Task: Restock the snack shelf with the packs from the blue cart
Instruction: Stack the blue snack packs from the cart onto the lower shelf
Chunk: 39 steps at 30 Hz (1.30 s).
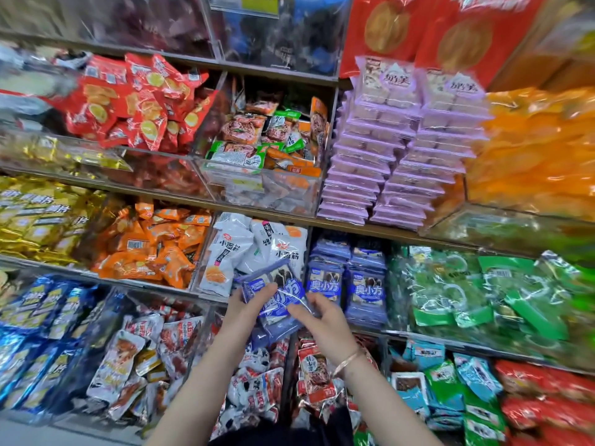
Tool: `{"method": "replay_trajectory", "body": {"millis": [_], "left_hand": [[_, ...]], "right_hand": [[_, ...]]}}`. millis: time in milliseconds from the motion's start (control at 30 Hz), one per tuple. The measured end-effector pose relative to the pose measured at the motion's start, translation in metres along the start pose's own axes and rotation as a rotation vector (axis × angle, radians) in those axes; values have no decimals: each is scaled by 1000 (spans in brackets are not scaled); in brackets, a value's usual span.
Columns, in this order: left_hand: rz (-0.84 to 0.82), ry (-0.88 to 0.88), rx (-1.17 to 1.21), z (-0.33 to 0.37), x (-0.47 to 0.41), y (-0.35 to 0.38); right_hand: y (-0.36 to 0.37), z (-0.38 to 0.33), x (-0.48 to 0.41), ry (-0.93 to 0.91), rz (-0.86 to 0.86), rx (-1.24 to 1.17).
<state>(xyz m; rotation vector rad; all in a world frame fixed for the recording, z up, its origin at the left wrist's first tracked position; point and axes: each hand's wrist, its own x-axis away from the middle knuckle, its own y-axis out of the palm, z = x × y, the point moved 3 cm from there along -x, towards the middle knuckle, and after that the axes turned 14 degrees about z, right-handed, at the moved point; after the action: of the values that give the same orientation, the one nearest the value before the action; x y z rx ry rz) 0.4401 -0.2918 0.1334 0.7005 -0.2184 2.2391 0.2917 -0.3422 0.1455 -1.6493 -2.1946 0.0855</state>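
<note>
Pinching the blue packs (pixel 286 297) from both sides, left hand (pixel 251 305) and right hand (pixel 322 320) should square them, then slide them onto the 2 matching rows (pixel 367 291).

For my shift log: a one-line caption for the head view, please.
The left hand and right hand grip blue snack packs in front of the matching packs on the shelf.

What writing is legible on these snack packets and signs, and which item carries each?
"小面筋": white packs, middle bin.
"臭小方": blue-purple packs shelved beside them.
"小方", the first character covered: held pack, gripped by the left hand and right hand.
"奶芙", probably: lilac packs.
Too blurred to read: yellow sign, gold packs, and small print everywhere else.
</note>
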Motion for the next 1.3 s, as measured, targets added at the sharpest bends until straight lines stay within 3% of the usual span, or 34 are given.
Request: {"method": "replay_trajectory", "body": {"millis": [233,300,433,533,767,967,1100,1300], "left_hand": [[109,-42,-193,1,-7,11],[113,-40,-173,3,-11,9],[113,-57,-132,1,-21,5],[104,-51,-148,0,-30,3],[58,-61,-166,-1,-33,1],[88,-67,-181,-2,-34,2],[72,-55,-170,-2,-33,5],[94,-6,-223,2,-29,10]], "right_hand": [[-20,12,-3,310,48,-487],[-32,21,-14,407,160,-629],[-61,41,-47,491,438,-528],[-74,45,-81,571,580,-648],[-80,39,-132,610,673,-995],[-85,37,-128,606,727,-1157],[-71,31,-95,539,558,-942],[1,-6,-30,122,3,-79]]}}
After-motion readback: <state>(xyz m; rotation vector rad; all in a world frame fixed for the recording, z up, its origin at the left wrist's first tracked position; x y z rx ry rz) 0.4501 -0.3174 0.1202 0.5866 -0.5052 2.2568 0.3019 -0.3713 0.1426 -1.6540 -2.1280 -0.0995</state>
